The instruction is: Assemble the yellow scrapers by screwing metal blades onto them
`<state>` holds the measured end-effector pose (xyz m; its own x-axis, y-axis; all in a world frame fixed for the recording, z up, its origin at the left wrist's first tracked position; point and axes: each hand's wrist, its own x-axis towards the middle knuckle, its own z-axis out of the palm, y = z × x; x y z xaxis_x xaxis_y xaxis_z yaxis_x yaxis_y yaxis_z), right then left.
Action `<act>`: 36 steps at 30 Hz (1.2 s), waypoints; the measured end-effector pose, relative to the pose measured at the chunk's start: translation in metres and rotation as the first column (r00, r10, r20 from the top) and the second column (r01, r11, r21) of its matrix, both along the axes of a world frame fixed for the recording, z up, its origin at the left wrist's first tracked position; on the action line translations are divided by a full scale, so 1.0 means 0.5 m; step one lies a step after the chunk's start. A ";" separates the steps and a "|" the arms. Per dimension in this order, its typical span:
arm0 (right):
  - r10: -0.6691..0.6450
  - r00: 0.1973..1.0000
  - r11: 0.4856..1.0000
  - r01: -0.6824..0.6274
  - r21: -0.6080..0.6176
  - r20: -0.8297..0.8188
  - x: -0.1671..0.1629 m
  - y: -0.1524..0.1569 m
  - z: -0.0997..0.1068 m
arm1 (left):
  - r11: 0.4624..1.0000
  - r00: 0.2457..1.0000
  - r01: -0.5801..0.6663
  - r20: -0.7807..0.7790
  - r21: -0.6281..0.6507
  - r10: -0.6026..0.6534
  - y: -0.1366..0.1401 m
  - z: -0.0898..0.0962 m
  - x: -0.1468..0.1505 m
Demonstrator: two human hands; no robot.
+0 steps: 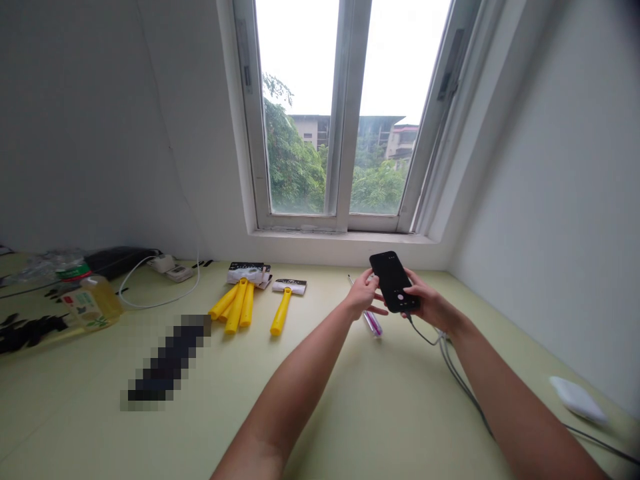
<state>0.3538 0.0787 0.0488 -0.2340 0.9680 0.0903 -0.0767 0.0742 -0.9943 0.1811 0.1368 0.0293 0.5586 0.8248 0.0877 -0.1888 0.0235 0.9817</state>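
Both my hands hold a black smartphone (392,281) above the right part of the table, its dark screen facing me. My left hand (364,295) pinches the phone's left edge with the thumb, the other fingers partly behind and below it. My right hand (429,301) grips the right edge, the thumb over the lower screen near a white round button. A dark cable (419,333) runs from the phone's bottom end. Beneath my left hand lies a slim clear stick with purple in it (373,324), its middle hidden by the hand.
Left of my hands lie a yellow-handled scraper-like tool (281,313) and several similar tools (242,308) in a pile. Farther left are a bottle of yellow liquid (93,303), a white charger (163,264) and a pixelated dark object (170,360). A white case (577,399) sits at right; a window (345,167) is ahead.
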 end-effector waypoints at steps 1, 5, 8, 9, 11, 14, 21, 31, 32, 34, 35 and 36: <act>-0.007 1.000 1.000 0.007 -0.001 -0.013 0.004 0.001 -0.001 | 1.000 1.000 -0.015 -0.023 0.007 0.015 -0.003 0.002 -0.006; -0.075 0.996 0.997 0.076 0.013 -0.051 0.030 0.011 -0.007 | 0.996 0.992 -0.044 -0.112 0.084 0.053 -0.039 0.007 -0.073; -0.099 0.993 0.993 0.103 0.056 -0.062 0.056 0.012 -0.006 | 0.977 0.982 0.062 -0.190 0.202 -0.023 -0.102 0.000 -0.176; -0.101 0.993 0.992 0.105 0.069 -0.057 0.064 0.011 -0.005 | 0.966 0.974 0.093 -0.223 0.240 -0.038 -0.126 -0.004 -0.217; -0.121 0.991 0.988 0.125 0.088 -0.051 0.080 0.008 -0.002 | 0.961 0.961 0.106 -0.276 0.255 -0.033 -0.173 -0.012 -0.302; -0.206 0.976 0.971 0.213 0.108 -0.071 0.099 0.006 0.000 | 0.968 0.935 0.046 -0.352 0.246 0.045 -0.225 -0.024 -0.414; -0.326 0.945 0.930 0.327 0.170 -0.036 0.115 0.012 0.002 | 0.957 0.914 -0.210 -0.307 0.200 0.265 -0.248 -0.054 -0.525; -0.293 0.947 0.935 0.313 0.168 -0.135 0.100 0.011 0.011 | 0.965 0.894 -0.204 -0.371 0.165 0.252 -0.244 -0.070 -0.534; -0.294 0.948 0.933 0.313 0.175 -0.125 0.097 0.008 0.014 | 0.966 0.891 -0.199 -0.381 0.163 0.248 -0.244 -0.071 -0.534; -0.297 0.949 0.932 0.311 0.185 -0.103 0.089 0.004 0.018 | 0.969 0.886 -0.188 -0.398 0.158 0.237 -0.243 -0.072 -0.535; -0.294 0.951 0.933 0.307 0.187 -0.095 0.087 0.002 0.020 | 0.970 0.884 -0.183 -0.405 0.157 0.232 -0.242 -0.072 -0.535; -0.288 0.953 0.935 0.301 0.187 -0.092 0.085 0.001 0.021 | 0.971 0.882 -0.179 -0.411 0.155 0.229 -0.242 -0.072 -0.534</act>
